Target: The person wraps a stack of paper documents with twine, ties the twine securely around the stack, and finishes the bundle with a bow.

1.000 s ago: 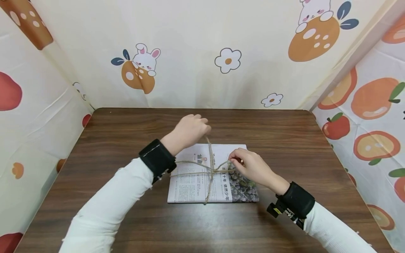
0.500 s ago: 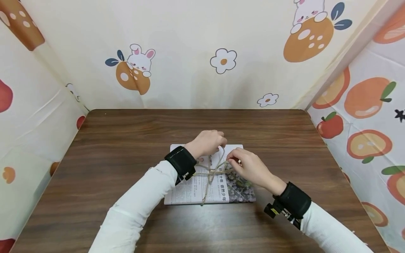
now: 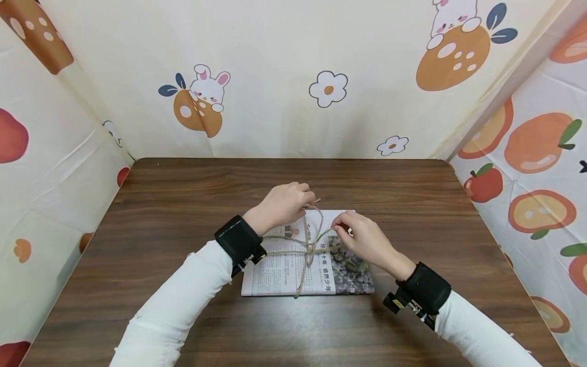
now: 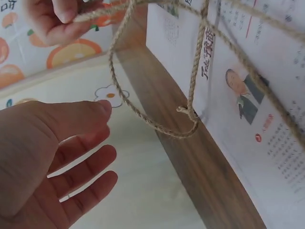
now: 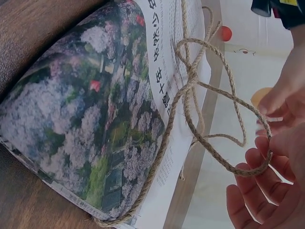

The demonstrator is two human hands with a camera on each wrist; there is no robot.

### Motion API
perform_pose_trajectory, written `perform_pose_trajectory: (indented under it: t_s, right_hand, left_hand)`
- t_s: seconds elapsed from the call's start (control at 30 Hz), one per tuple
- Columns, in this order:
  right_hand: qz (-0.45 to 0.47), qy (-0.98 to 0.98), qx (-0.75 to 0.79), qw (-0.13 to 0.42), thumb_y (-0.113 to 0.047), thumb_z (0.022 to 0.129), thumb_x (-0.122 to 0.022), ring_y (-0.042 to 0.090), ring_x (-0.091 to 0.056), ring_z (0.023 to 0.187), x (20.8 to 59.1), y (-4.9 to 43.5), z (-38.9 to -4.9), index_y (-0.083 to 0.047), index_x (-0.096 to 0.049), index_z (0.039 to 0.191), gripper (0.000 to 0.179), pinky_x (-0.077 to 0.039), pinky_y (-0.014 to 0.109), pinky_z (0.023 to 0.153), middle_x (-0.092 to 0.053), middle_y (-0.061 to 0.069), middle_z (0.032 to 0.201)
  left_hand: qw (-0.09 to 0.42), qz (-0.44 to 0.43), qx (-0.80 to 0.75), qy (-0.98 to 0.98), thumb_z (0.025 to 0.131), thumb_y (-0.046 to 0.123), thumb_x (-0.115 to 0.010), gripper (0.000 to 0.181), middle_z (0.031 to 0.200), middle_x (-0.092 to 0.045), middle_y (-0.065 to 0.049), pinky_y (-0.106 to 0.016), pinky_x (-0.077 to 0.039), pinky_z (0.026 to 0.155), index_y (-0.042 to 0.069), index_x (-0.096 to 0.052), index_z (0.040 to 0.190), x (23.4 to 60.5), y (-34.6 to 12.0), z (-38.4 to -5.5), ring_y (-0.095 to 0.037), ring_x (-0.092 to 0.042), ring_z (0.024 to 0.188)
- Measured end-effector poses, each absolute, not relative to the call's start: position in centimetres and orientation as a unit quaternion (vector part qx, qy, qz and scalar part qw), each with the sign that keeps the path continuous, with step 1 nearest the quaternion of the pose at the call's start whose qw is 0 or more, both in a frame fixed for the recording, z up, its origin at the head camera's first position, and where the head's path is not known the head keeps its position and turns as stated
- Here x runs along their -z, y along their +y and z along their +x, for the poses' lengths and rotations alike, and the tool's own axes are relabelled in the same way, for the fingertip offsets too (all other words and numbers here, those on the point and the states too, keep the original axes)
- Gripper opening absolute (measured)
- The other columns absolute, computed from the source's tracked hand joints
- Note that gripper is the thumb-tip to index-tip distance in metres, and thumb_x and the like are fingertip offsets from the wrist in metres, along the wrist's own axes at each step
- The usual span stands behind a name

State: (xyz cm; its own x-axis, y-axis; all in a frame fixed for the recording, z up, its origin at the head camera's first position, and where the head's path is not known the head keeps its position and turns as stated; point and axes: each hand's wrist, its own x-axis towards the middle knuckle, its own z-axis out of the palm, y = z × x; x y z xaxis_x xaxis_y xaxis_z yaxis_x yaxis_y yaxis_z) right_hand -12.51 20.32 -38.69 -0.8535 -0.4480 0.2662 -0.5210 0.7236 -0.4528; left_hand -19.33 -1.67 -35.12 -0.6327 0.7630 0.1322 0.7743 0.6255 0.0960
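A flat bundle of folded newspaper (image 3: 275, 278) lies on the table with jute twine (image 3: 301, 278) crossed over it, both ways. At the crossing is a knot (image 5: 192, 76). My right hand (image 3: 367, 237) pinches a twine loop (image 5: 224, 164) right of the knot, the loop running through the thumb and fingers. Above the bundle's far edge is my left hand (image 3: 286, 201), its thumb close to the forefinger and the other fingers loosely bent. Beside its fingertips, a second length of twine (image 4: 152, 125) bows out from the knot, apart from the hand, with a small knotted end.
The brown wood-grain table (image 3: 192, 188) runs up to a cream cloth backdrop (image 3: 275, 117) printed with rabbits and flowers. Printed cloth also hangs at both sides. Each wrist wears a black strap (image 3: 424, 289) with a small camera.
My left hand has come down and rightward over the bundle with the twine, then back left, letting go of it. The right hand stays nearly in place, its loop now raised.
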Motion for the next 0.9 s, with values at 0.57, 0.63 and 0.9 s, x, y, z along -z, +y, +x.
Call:
perform_pose_trajectory:
  t_s: [0.57,0.63,0.9]
  right_hand:
    - [0.254,-0.927,-0.265,0.072,-0.017,0.091,-0.057,0.005,-0.054,0.076,38.3,20.1,-12.4,-0.014,-0.063,0.092,0.006,-0.045,0.026,0.064,-0.058,-0.006,0.085]
    - [0.252,-0.928,-0.265,0.074,-0.016,0.091,-0.058,0.005,-0.054,0.076,38.3,20.1,-12.4,-0.015,-0.063,0.092,0.005,-0.045,0.026,0.064,-0.058,-0.006,0.085]
    - [0.258,-0.926,-0.267,0.075,-0.017,0.091,-0.057,0.006,-0.053,0.078,38.6,20.1,-12.5,-0.015,-0.062,0.091,0.006,-0.044,0.027,0.065,-0.058,-0.006,0.085]
  left_hand:
    - [-0.009,-0.399,0.093,-0.912,0.079,0.015,-0.067,0.008,0.088,-0.063,0.001,-0.033,-0.050,0.066,0.015,-0.068,0.088,39.5,-1.7,-15.1,-0.018,-0.061,0.080]
    - [-0.008,-0.391,0.092,-0.916,0.079,0.015,-0.066,0.008,0.087,-0.062,0.002,-0.034,-0.050,0.065,0.016,-0.068,0.086,40.0,-1.4,-15.0,-0.018,-0.061,0.079]
    - [-0.004,-0.381,0.085,-0.921,0.080,0.019,-0.067,0.008,0.078,-0.057,0.004,-0.029,-0.045,0.057,0.019,-0.061,0.075,41.2,-1.1,-14.8,-0.014,-0.056,0.072]
